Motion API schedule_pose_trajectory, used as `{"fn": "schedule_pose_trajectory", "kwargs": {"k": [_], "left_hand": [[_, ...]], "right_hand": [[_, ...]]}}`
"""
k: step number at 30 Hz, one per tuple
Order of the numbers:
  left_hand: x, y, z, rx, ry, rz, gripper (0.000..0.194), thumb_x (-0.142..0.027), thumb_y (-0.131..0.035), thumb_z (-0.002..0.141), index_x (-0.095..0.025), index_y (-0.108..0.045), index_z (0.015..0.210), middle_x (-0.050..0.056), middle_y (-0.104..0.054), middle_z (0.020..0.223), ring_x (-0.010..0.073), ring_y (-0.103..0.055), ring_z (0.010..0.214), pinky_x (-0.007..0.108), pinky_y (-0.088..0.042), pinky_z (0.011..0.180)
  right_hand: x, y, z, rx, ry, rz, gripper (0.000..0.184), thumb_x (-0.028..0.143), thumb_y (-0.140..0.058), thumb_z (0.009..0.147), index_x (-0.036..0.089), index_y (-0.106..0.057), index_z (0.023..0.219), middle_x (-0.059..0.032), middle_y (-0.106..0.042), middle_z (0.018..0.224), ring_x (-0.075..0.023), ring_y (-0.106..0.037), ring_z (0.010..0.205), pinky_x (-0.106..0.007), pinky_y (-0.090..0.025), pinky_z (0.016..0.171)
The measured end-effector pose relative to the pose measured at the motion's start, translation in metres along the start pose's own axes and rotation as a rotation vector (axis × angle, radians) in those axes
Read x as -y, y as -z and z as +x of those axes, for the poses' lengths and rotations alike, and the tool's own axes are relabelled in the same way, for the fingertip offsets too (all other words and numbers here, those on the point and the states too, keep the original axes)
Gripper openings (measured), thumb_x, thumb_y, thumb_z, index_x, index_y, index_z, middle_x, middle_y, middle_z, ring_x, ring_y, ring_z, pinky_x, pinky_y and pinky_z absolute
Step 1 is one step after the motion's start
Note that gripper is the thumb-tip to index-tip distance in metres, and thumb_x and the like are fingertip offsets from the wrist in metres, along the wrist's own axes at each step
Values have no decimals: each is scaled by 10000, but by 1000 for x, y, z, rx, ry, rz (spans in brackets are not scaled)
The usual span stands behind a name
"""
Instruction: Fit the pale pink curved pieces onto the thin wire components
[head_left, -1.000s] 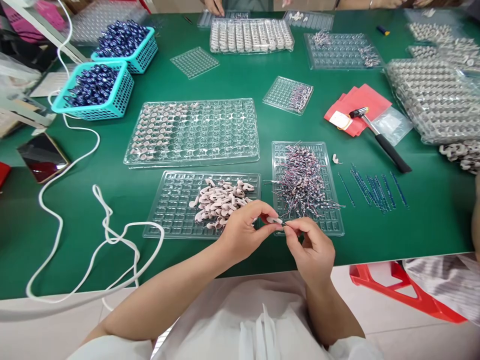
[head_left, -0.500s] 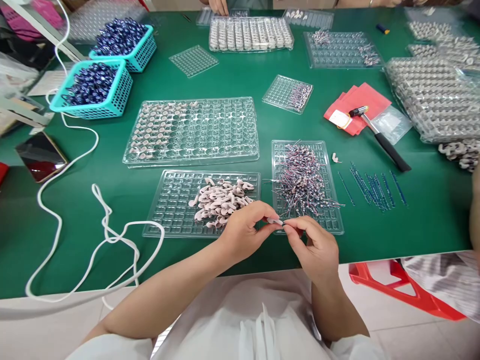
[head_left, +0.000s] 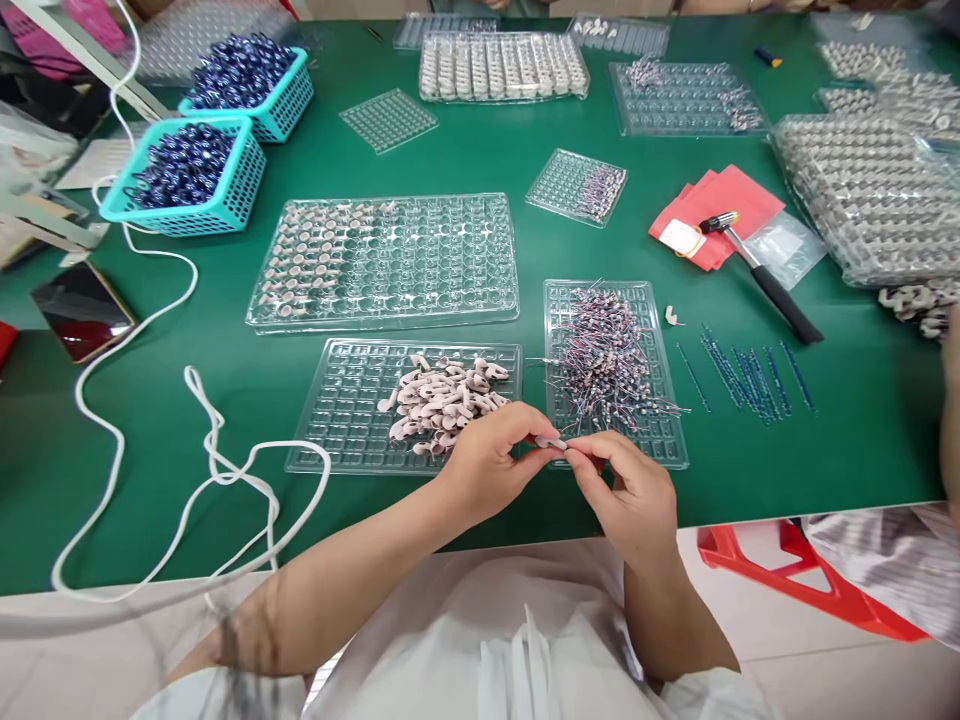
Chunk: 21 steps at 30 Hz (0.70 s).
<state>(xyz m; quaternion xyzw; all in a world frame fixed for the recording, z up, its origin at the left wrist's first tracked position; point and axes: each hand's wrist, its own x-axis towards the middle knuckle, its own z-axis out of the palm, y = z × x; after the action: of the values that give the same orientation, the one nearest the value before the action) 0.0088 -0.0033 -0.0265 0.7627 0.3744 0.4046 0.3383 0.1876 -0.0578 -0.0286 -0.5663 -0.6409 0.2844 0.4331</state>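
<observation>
Above the smooth green counter, left fingers pinch a small pale piece, possibly curved plastic; right fingers grasp its end.

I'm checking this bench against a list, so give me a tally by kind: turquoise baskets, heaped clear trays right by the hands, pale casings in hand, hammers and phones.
Turquoise baskets: 2
Heaped clear trays by the hands: 2
Pale casing between left hand and right hand: 1
Hammer: 1
Phone: 1
Total: 7
</observation>
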Motion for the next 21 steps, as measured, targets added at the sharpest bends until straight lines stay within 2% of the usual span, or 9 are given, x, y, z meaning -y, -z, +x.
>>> {"fn": "schedule_pose_trajectory", "kwargs": {"k": [7,11,13,17,21], "left_hand": [[1,-1,-1,27,12,-9,88,-100,-695,854,-182,-664,861,31,-723,807,134,-680,726,223,-536,642],[-1,0,0,43,40,-55,83,-95,-697,846,-176,-688,859,36,-730,810,138,-681,731,233,-547,658],[-5,3,1,82,120,-129,80,-114,-717,838,-174,-712,890,42,-744,842,144,-694,753,246,-567,698],[-10,11,4,174,389,-312,183,-210,-733,847,-164,-736,1024,79,-766,979,177,-737,845,288,-607,792],[-9,13,5,174,475,-388,152,-244,-704,867,-159,-752,984,85,-774,962,190,-740,845,287,-612,756]], "right_hand": [[0,0,0,20,0,-11,125,192,-623,938,246,-708,1012,1,-732,888,-121,-679,766,-229,-524,677],[0,1,2,49,24,-16,114,191,-609,942,239,-698,994,1,-717,872,-117,-656,734,-236,-517,668],[0,2,4,41,31,-26,98,187,-608,939,235,-688,971,6,-703,848,-110,-632,703,-232,-507,650],[0,6,7,16,21,-51,97,173,-607,934,235,-680,949,12,-685,830,-105,-616,704,-228,-507,664],[-4,6,4,20,18,8,144,175,-617,927,253,-687,1025,5,-688,869,-117,-632,750,-238,-524,687]]}}
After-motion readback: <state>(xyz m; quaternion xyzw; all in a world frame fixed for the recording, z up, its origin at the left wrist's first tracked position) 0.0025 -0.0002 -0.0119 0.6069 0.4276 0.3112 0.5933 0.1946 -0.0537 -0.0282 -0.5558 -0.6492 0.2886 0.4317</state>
